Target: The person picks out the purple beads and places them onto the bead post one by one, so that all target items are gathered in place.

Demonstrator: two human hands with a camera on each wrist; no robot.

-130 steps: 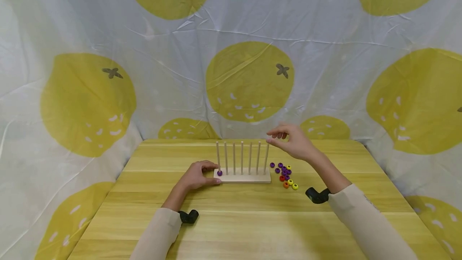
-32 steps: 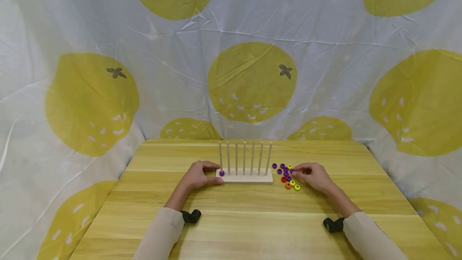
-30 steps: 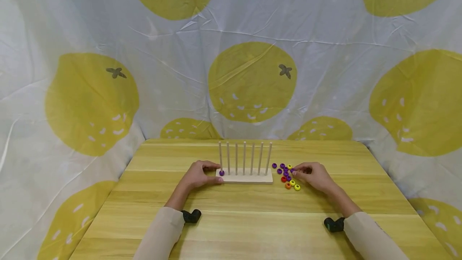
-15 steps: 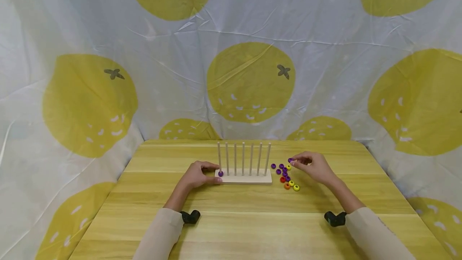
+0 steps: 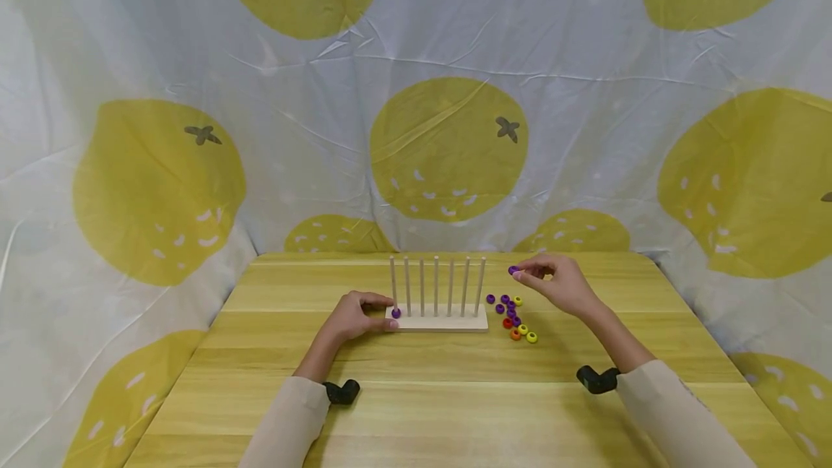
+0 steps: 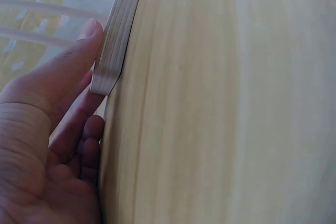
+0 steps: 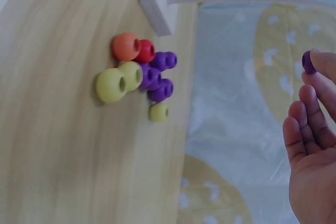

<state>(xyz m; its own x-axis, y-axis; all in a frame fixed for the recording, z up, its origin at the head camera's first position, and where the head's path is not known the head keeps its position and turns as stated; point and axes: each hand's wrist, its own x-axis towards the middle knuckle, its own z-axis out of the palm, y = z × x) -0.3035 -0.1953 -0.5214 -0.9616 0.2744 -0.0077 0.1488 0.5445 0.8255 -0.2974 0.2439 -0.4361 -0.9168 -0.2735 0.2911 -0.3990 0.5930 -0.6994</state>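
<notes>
Your right hand (image 5: pixel 562 284) pinches a purple bead (image 7: pixel 307 64) right of the rack (image 5: pixel 442 322), whose left end your left hand (image 5: pixel 349 317) grips; a slack pinch could drop that bead among the loose beads (image 5: pixel 511 314).

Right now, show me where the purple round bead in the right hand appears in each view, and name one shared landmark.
Head: the purple round bead is right of centre, pinched by the right hand.
Left wrist: not in it.
Right wrist: bead near the right edge, above mid-height.
Shared landmark: pale wooden peg board, below centre, upper left and top respectively.
</notes>
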